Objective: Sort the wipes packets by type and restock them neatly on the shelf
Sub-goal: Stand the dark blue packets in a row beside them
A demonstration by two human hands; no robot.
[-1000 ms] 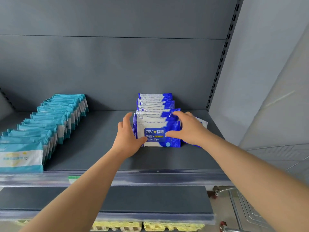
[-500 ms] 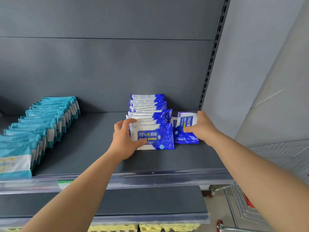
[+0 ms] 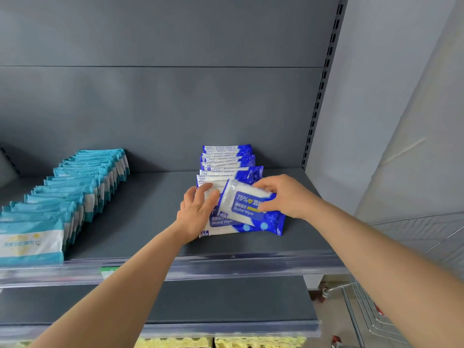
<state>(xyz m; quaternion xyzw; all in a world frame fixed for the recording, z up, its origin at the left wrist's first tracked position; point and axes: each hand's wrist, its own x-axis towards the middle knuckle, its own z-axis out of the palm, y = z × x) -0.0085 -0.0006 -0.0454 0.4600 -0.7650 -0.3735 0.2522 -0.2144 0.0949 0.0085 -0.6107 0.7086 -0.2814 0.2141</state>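
A row of blue-and-white alcohol wipes packets (image 3: 227, 160) stands on the grey shelf (image 3: 140, 222), right of centre. My right hand (image 3: 283, 195) grips one more blue alcohol wipes packet (image 3: 244, 208), tilted, in front of the row. My left hand (image 3: 197, 209) rests with spread fingers on the left side of the front packet (image 3: 221, 226) of that row. A long row of teal-and-white wipes packets (image 3: 75, 187) runs along the shelf's left side, from the back wall to the front edge.
Bare shelf lies between the two rows. The shelf's front rail (image 3: 226, 266) carries a green label (image 3: 109, 271). A lower shelf (image 3: 226, 302) sits below, with yellow egg trays (image 3: 251, 342) under it. A metal cart (image 3: 361, 312) stands at the lower right. A slotted upright (image 3: 320, 96) bounds the shelf's right side.
My right hand has picked the loose blue packet up from the shelf right of the row and brought it left, in front of the row. My left hand stays at the front packet.
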